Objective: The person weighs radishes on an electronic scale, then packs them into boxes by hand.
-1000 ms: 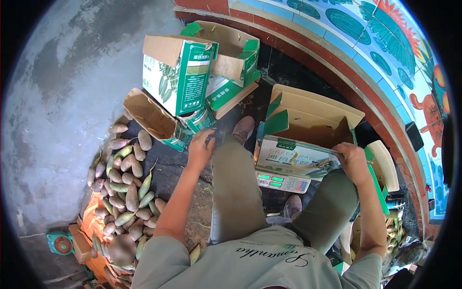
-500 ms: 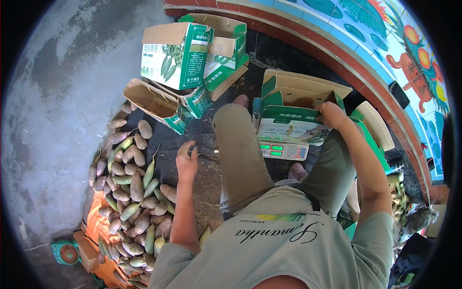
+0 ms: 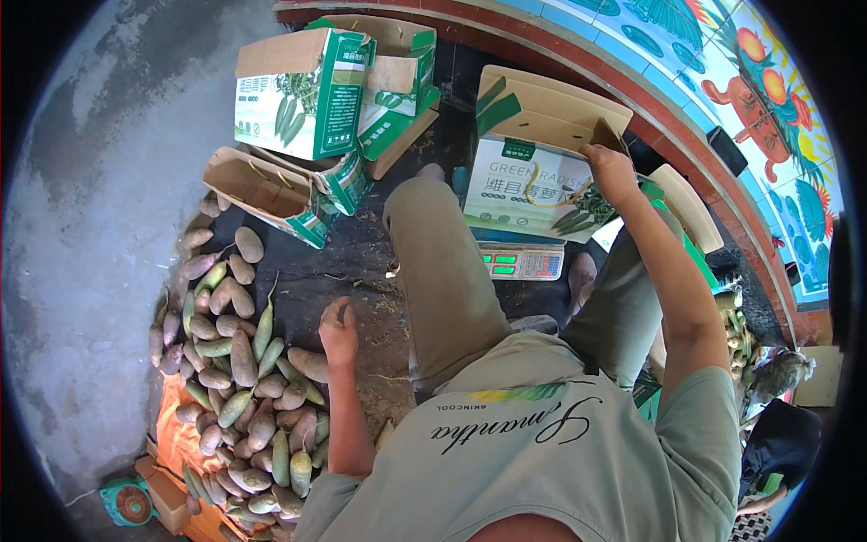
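My right hand (image 3: 612, 172) is closed on the upper right edge of an open cardboard box (image 3: 519, 194), white with green flaps and a radish picture. The box is on a flat scale (image 3: 533, 264) whose green-lit display shows below it. Its back flap stands up, and little of its inside can be seen. My left hand (image 3: 339, 334) hangs over the dark floor cloth, empty, with fingers loosely curled and the thumb apart. Beside it lies a large heap of radishes (image 3: 242, 359), some green, many coated in brown soil.
Several more green-and-white cartons (image 3: 302, 95) are stacked at the far left. Another open carton (image 3: 684, 208) is right of my right knee. A tiled, painted wall (image 3: 668, 54) curves along the far right. Behind the heap are an orange sheet (image 3: 176, 420) and a small teal device (image 3: 126, 501).
The box's printed front has turned up into fuller view, and its flaps have shifted, with my right hand still on its edge. My left hand has drawn slightly nearer me, its fingers more curled.
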The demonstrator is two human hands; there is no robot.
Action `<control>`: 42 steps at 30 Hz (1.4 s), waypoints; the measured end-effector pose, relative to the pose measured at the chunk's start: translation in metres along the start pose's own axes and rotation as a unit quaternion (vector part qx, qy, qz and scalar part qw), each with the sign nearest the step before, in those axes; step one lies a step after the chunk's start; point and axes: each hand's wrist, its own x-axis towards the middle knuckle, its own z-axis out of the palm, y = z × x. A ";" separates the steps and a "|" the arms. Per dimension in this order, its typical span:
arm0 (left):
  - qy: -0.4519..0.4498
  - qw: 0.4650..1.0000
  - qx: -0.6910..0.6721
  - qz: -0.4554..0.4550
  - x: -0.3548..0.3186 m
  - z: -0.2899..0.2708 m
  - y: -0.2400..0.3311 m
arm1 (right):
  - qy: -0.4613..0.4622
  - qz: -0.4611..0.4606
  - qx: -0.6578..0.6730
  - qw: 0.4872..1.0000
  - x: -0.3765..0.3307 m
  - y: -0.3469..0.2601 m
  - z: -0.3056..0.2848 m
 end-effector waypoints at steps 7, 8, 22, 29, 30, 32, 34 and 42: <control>-0.024 1.000 0.013 -0.012 -0.009 0.009 -0.002 | -0.054 -0.068 0.054 0.995 -0.013 -0.015 0.008; -0.027 0.999 0.014 -0.007 -0.010 0.011 -0.002 | -0.048 -0.076 0.056 0.994 -0.014 -0.019 0.009; -0.017 0.996 0.083 0.022 0.026 -0.002 0.082 | 0.012 -0.116 0.129 0.985 -0.017 -0.009 0.004; 0.047 0.997 -0.052 -0.024 0.058 -0.011 0.113 | -0.060 -0.101 0.190 0.975 -0.005 -0.018 -0.017; 0.050 0.995 -0.081 -0.024 0.063 -0.010 0.121 | -0.069 -0.104 0.196 0.973 -0.003 -0.018 -0.018; 0.064 0.994 -0.090 -0.014 0.072 -0.009 0.145 | -0.057 -0.114 0.196 0.972 0.001 -0.024 -0.025; 0.078 0.992 -0.094 -0.004 0.083 -0.012 0.171 | -0.034 -0.121 0.189 0.974 0.008 -0.032 -0.034; 0.153 0.967 -0.185 0.081 0.138 -0.006 0.232 | 0.106 -0.196 0.346 0.911 0.046 -0.123 -0.068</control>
